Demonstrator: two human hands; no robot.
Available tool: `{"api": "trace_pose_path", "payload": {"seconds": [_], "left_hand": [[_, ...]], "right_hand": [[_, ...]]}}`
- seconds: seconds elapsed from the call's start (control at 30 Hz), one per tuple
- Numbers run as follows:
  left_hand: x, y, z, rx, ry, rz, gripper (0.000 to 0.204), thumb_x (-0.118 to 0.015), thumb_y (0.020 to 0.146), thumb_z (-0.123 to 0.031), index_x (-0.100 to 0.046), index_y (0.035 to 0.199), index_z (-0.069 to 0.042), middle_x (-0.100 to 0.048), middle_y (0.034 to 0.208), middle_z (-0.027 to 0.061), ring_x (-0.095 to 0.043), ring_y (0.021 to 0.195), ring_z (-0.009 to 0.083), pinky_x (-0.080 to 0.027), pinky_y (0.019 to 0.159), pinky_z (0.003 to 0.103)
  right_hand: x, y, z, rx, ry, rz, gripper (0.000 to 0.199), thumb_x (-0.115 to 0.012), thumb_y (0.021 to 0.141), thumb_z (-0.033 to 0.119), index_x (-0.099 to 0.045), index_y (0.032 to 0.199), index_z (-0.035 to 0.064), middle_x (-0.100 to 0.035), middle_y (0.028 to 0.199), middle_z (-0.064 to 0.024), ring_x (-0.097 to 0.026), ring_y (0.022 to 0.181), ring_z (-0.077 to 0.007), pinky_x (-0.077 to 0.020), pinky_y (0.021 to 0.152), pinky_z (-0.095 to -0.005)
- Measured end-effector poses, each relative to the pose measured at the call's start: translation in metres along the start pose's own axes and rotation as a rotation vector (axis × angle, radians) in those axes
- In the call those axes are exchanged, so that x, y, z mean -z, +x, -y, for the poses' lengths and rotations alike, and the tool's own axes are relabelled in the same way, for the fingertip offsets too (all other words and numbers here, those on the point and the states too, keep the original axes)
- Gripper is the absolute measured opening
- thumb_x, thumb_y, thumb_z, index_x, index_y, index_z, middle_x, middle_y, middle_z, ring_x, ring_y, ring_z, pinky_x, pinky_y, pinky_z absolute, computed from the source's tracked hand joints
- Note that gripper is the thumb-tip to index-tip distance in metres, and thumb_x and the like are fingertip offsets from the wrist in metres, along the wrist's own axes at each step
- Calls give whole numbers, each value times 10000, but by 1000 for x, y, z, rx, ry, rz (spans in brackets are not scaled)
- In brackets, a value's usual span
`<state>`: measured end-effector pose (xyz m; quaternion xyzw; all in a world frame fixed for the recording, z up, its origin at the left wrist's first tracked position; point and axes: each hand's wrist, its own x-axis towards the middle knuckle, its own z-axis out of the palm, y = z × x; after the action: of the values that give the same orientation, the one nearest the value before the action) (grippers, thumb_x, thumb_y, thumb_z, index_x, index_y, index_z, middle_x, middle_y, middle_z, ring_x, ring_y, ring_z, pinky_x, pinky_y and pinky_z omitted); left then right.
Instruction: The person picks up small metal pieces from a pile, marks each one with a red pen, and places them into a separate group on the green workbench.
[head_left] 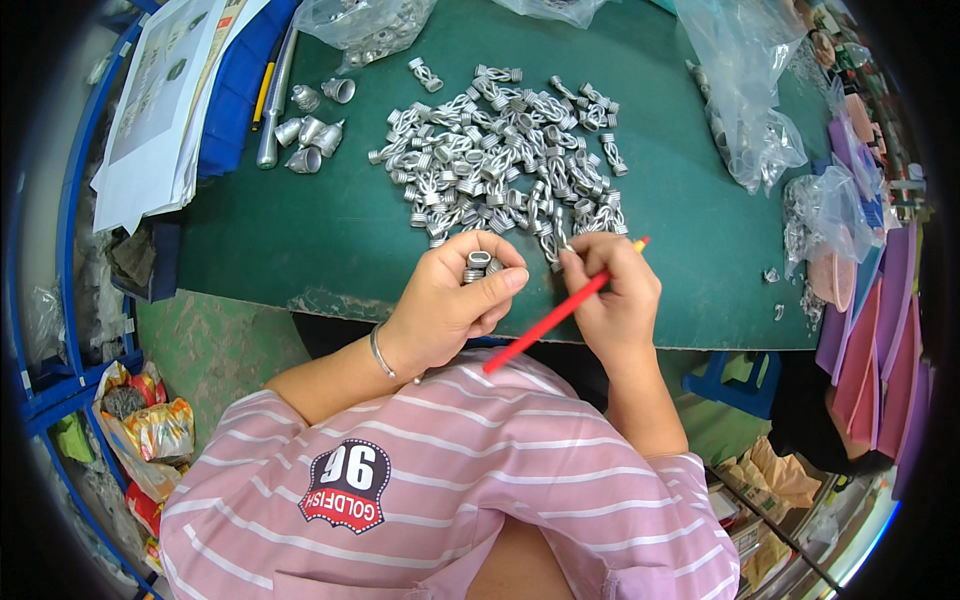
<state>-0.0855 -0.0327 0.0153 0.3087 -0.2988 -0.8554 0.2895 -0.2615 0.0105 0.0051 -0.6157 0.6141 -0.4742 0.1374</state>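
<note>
The left hand (450,300) is curled around a few metal links (479,261), their ends showing between thumb and fingers, one with an oval opening facing up. The right hand (622,300) grips a red pen (550,320), which slants across the palm side with one end low over the striped shirt (420,445) and a yellow tip beyond the knuckles. Its thumb and forefinger meet at a link (560,232) on the near edge of the pile (480,165); whether they pinch it or only touch it, I cannot tell. The pile lies on the green bench (300,230), just beyond both hands, its links ribbed at the ends and twisted in the middle. Left of the pile sit some metal cups (310,132), and next to them a metal rod (277,105) and a yellow pen (263,95) lie beside a blue tray (228,115) with papers (160,110) against it. A clear bag (375,25) of metal parts stands at the far side, and another plastic bag (745,100) lies to the right. A bracelet (379,352) circles the left wrist.
</note>
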Motion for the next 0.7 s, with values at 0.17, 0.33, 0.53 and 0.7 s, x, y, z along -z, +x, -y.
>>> {"api": "trace_pose_path", "payload": {"seconds": [0.17, 0.33, 0.53, 0.7], "left_hand": [[-7, 2, -1, -63, 202, -44, 258, -590, 833, -50, -508, 1070, 13, -513, 679, 5, -431, 500, 35, -315, 394, 173], [-6, 0, -2, -139, 394, -5, 209, -616, 817, -49, -557, 1009, 8, -560, 725, 6, -473, 554, 27, -357, 456, 166], [-6, -1, 2, -540, 645, 57, 179, -671, 780, -77, -598, 930, -13, -606, 806, 11, -538, 675, 57, -438, 628, 189], [-8, -7, -1, -331, 526, -7, 171, -659, 787, -71, -595, 933, -8, -593, 764, 10, -527, 660, 41, -426, 594, 180]], "right_hand": [[15, -9, 6, -478, 834, -6, 215, -547, 824, -60, -382, 763, 63, -593, 869, -146, -621, 700, -156, -509, 549, -212], [12, -19, 5, -490, 1079, 144, 224, -542, 814, -85, -379, 761, 59, -578, 938, -173, -620, 775, -187, -545, 630, -264], [6, -22, 4, -298, 939, 134, 275, -573, 764, -134, -371, 762, 53, -562, 979, -188, -593, 888, -202, -531, 716, -286], [3, -26, 10, -102, 717, -70, 325, -633, 718, -117, -367, 796, 52, -547, 1005, -202, -595, 885, -218, -521, 705, -284]]}}
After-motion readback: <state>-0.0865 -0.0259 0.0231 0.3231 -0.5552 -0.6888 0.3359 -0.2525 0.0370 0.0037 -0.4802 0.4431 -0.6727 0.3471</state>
